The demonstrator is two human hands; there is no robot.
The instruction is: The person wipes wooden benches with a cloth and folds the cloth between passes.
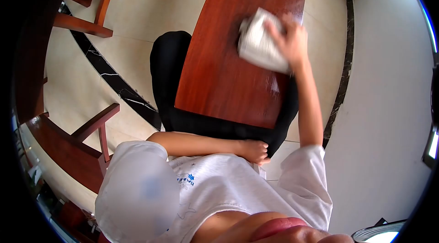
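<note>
My right hand (pixel 292 44) presses on a folded white cloth (pixel 260 44), thumb over its top. The cloth lies on the glossy red-brown wooden table (pixel 219 69), towards its right edge. Both the hand and the cloth are blurred by motion. Damp-looking marks show on the wood below the cloth. My left hand (pixel 256 151) is curled into a fist by my lap, just off the table's near end, with nothing visible in it; its forearm lies across my body.
Wooden chair parts (pixel 98 128) stand at the left, with more at the upper left (pixel 87 25). My legs in black (pixel 169 69) straddle the table's near end. A pale wall (pixel 388 83) rises at the right. The tiled floor (pixel 151 5) has dark border strips.
</note>
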